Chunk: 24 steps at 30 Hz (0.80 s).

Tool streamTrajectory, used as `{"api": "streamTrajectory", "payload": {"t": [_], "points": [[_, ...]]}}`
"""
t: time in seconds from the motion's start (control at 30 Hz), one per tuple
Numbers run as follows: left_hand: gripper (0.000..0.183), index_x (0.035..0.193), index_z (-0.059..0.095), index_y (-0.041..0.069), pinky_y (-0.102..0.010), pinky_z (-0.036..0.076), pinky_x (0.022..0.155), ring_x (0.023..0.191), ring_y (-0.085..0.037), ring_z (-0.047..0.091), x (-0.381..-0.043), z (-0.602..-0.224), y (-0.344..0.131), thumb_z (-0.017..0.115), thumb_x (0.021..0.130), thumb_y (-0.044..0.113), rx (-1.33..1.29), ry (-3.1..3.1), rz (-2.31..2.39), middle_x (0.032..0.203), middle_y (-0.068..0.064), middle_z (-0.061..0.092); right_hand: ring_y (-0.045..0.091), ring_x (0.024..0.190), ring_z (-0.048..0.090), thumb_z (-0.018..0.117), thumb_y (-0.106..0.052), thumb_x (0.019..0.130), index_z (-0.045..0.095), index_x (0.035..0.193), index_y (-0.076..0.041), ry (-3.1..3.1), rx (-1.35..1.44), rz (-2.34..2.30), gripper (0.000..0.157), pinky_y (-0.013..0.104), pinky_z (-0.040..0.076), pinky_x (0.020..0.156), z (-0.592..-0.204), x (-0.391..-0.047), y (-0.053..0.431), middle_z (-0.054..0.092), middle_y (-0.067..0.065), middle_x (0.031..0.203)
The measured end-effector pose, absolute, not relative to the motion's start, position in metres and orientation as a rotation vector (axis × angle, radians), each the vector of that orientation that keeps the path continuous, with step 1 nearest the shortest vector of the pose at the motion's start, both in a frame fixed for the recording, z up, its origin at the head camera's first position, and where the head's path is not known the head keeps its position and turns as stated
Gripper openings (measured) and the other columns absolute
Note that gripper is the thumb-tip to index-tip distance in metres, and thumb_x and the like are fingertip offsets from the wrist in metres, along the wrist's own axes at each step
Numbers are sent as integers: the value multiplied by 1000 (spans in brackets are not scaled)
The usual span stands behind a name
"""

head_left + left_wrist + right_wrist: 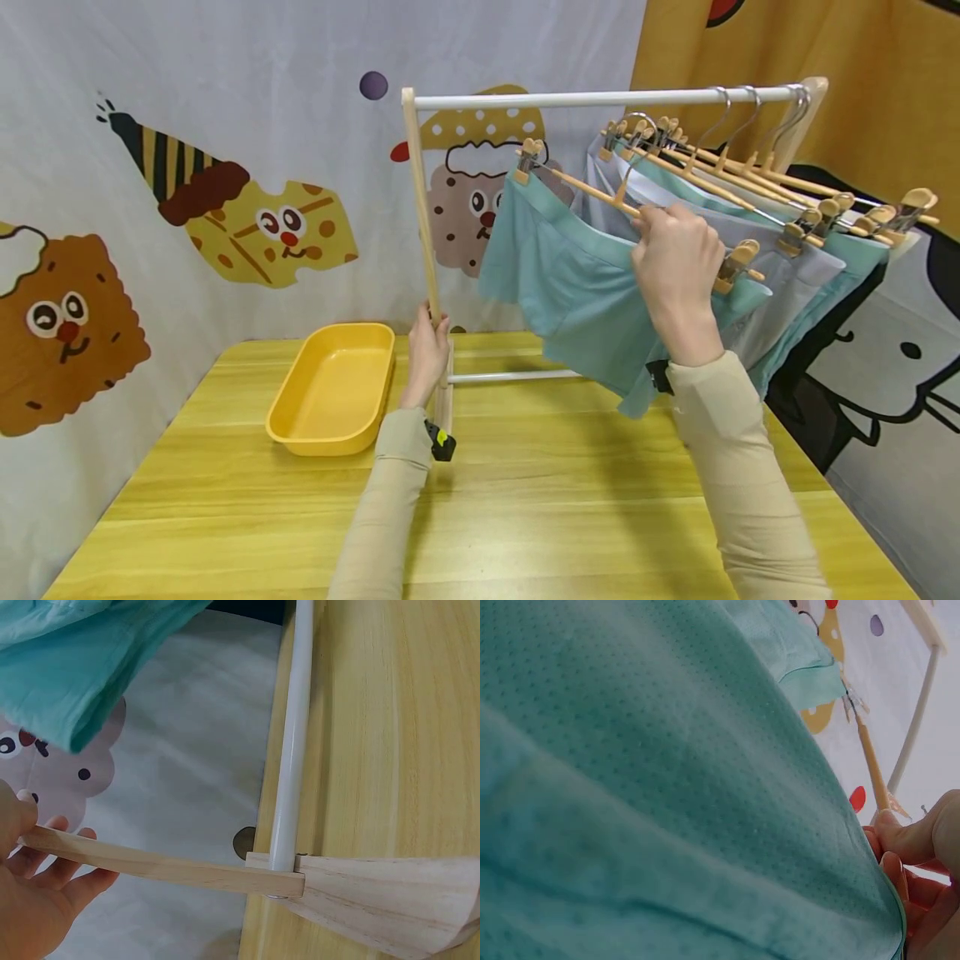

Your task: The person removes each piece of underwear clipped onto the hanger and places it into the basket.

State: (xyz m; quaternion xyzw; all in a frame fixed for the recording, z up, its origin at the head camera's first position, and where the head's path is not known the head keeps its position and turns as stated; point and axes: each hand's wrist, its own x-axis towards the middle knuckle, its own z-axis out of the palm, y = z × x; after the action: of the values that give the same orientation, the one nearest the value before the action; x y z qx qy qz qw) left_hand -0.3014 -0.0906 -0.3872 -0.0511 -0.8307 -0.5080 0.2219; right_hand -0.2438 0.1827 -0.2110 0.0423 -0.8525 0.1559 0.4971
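Observation:
My right hand (pixel 678 262) grips the wooden bar of a clip hanger (pixel 585 187), from which teal shorts (pixel 577 283) hang by clips. The hanger's metal hook shows below the white rail (pixel 562 100), in front of the other garments. In the right wrist view the shorts (pixel 667 787) fill most of the picture, with thumb and fingers (pixel 915 840) at the hanger bar. My left hand (pixel 426 358) holds the rack's left wooden upright (pixel 422 200) low down. Its thumb and fingers go round that upright (pixel 165 868) in the left wrist view.
Several more hangers (pixel 738 179) with grey and teal garments (pixel 795 271) crowd the rail's right end. A yellow tray (pixel 330 387) sits on the wooden table (pixel 525 500) left of the rack. A white lower bar (pixel 517 377) runs near the table top. Printed curtains (pixel 300 83) hang behind.

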Motion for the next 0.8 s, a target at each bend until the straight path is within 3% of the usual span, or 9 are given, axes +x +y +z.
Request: {"api": "streamTrajectory", "payload": {"t": [0.4,0.63,0.8], "points": [[42,138,39,0,-46,53,75,94,-36,62,-298,-391,-94,47,100,14,-173,-2301,-1390,116,-24,60,43,63,60,61,-4,89,74,93,0,-1997,194,410,14,54,44,53,-234,-229,179,68,21,76],[46,144,33,-2,-49,49,97,122,-40,53,-289,-384,-97,44,101,11,-231,-2257,-1398,134,-29,49,40,59,58,62,-4,89,74,93,0,-1979,258,413,14,51,43,50,-246,-220,182,65,20,72],[44,140,37,-6,-49,46,100,127,-40,48,-280,-365,-95,44,101,12,-263,-2142,-1343,137,-28,45,38,60,59,64,-3,87,75,92,-1,-1968,314,417,12,49,44,51,-255,-216,185,65,18,72]]}}
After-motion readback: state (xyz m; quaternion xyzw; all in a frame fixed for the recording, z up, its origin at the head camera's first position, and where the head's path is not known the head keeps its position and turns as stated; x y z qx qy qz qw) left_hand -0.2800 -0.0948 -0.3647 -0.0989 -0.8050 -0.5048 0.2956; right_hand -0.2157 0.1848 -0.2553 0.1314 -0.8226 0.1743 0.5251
